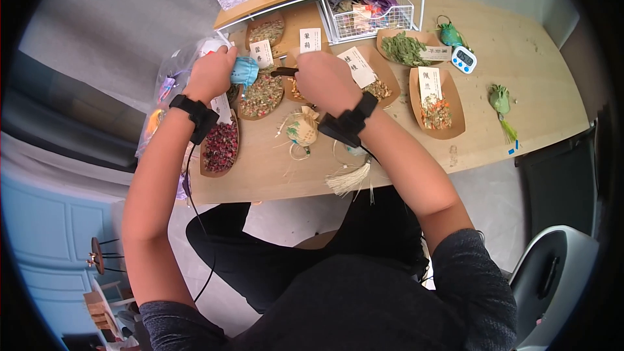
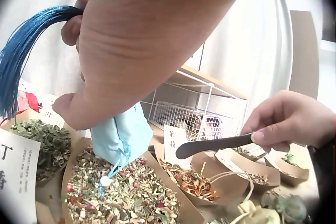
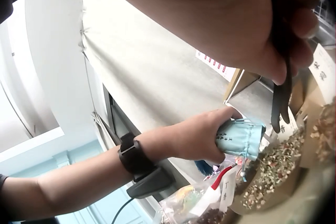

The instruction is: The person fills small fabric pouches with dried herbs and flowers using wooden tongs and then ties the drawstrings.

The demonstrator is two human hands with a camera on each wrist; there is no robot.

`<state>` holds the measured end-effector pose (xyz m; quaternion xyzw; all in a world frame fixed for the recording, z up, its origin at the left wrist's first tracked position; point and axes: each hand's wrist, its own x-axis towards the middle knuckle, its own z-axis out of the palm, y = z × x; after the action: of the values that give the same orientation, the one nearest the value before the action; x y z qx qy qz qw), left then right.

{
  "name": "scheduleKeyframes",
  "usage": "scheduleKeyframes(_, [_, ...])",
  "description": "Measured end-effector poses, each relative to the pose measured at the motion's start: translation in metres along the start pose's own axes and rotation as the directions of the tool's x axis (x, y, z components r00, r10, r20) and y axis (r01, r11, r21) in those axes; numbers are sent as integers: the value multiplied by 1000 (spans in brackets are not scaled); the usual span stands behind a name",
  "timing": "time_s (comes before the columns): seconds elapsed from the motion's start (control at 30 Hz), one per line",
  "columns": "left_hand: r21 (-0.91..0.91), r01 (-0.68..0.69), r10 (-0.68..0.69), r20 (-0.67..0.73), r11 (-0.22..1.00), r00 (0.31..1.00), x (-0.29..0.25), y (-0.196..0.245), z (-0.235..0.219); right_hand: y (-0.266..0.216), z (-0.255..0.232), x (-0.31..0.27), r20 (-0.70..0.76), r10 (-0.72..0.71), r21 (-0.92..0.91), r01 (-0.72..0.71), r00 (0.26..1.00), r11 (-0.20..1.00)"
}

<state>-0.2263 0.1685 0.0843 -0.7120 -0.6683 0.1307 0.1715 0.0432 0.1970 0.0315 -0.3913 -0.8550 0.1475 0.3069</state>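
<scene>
Light blue cloth is being gripped: the drawstring pouch (image 3: 235, 138) is being held above a paper tray (image 2: 184, 208) of mixed dried herbs (image 1: 261, 96), the fingers of the left hand (image 1: 211, 77) being curled round it. To its right, dark tongs (image 3: 281, 109) are being pinched between the thumb and fingers of the right hand (image 1: 328, 84). Dark red dried buds (image 1: 221, 149) are being held in the tray at near left; a cream pouch (image 1: 302, 128) is being supported by the table (image 1: 390, 156).
</scene>
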Motion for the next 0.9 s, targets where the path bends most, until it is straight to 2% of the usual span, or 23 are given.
scheduleKeyframes(0.07, [-17,0,0,-18,1000,1000,-3,-3,3,-10,-4,20,68,-5,-36,7,998,999])
scheduleKeyframes(0.2, [-79,28,-30,-19,996,999,-6,-10,-1,-25,-3,46,82,22,-18,-21,996,1000])
scheduleKeyframes(0.23, [-89,23,-26,-26,996,999,-9,-11,-5,-26,5,50,4,3,-55,-3,1000,998])
scheduleKeyframes(0.3, [-99,24,-28,-34,995,999,-11,-13,-9,-27,18,61,39,11,-46,-9,999,999])
scheduleKeyframes(0.53, [-174,39,-47,-40,984,998,-14,-26,-10,-27,36,65,194,-13,-128,38,981,991])
scheduleKeyframes(0.63, [-183,41,-49,-36,982,998,-14,-27,-5,-23,43,70,170,-10,-79,24,985,997])
scheduleKeyframes(0.73, [-149,53,-56,-13,987,998,-13,-24,-4,-24,39,70,222,-26,-136,57,975,989])
scheduleKeyframes(0.9, [-179,70,-68,14,981,998,-12,-25,4,-13,13,78,164,37,21,-41,986,999])
